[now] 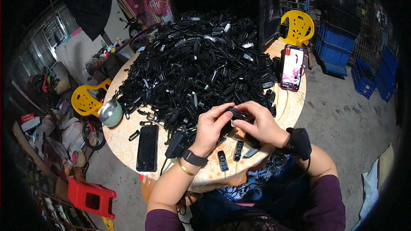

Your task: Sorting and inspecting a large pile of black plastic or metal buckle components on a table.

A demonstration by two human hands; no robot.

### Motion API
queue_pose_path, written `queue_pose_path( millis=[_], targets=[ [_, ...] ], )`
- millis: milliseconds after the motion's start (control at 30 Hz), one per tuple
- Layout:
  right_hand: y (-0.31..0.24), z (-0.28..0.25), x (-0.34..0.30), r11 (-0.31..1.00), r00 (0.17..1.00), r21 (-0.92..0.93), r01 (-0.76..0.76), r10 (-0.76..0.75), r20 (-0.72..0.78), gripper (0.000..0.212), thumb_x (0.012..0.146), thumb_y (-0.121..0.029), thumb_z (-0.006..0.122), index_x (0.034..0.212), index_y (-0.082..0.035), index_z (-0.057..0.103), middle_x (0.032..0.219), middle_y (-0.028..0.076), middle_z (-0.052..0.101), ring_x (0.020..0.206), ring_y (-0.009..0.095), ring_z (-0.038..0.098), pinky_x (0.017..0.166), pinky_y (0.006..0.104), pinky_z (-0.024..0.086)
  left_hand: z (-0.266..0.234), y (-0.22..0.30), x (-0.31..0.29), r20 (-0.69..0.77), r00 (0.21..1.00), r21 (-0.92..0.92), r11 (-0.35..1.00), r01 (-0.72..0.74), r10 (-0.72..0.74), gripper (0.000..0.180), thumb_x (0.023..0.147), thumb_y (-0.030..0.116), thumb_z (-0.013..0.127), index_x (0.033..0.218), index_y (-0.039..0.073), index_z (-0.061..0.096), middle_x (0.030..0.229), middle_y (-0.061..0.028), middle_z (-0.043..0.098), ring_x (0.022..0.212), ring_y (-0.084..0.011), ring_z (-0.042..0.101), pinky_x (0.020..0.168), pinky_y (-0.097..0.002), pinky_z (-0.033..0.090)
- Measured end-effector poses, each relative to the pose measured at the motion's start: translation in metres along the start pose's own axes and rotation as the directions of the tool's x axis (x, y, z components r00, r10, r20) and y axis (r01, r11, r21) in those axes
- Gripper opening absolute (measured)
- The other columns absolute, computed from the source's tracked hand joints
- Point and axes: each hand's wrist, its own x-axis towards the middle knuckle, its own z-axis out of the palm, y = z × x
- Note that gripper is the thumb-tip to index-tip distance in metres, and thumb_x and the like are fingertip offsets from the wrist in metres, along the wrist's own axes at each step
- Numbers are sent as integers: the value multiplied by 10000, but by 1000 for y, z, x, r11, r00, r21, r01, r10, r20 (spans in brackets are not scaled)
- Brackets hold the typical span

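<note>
So a small black piece (235,114) is pinched between thumbs and fingertips of both the left hand (210,125) and the right hand (262,125), over the near part of the table (122,139), in front of the big black pile (192,68). Light, stiff plastic can be guessed, maybe a bit slippery, so it's probably best gripped by its edges, with thin bits not forced. Most of it is covered by fingers, so its full shape can't be made out
</note>
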Motion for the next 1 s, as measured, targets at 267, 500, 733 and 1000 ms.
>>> queue_pose_path(
  millis=[267,500,733,1000],
  targets=[
    [6,1,-6,971,972,-90,223,-228,-49,281,769,-215,722,933,8,673,789,167,649,722,314,639,626,358,505,2,12,-6,116,979,150,971,-186,170,232,859,-14,579,1078,-3,653,1023,-82,641,952,-141,590,860,-262,469],
    [5,-29,-5,905,945,-413,104,39,324,316,772,-325,686,826,-14,694,767,165,626,751,326,621,671,389,496,-11,24,3,117,987,645,747,-160,110,300,722,173,770,954,23,653,919,-58,583,903,-159,536,767,-281,462],
    [15,-32,-1,911,913,-404,83,93,398,333,817,-341,642,855,-14,693,781,169,640,754,334,632,685,394,502,-3,12,-12,245,962,936,230,-267,122,219,685,125,753,830,-12,664,879,-131,541,906,-299,477,789,-358,439],
    [69,-56,25,948,969,-284,-144,76,-236,231,794,-80,654,1012,-7,657,930,147,664,780,284,657,687,318,521,1,11,-7,165,947,838,467,-282,276,138,769,23,661,883,1,586,775,-112,598,791,-264,566,713,-363,470]
  ],
)
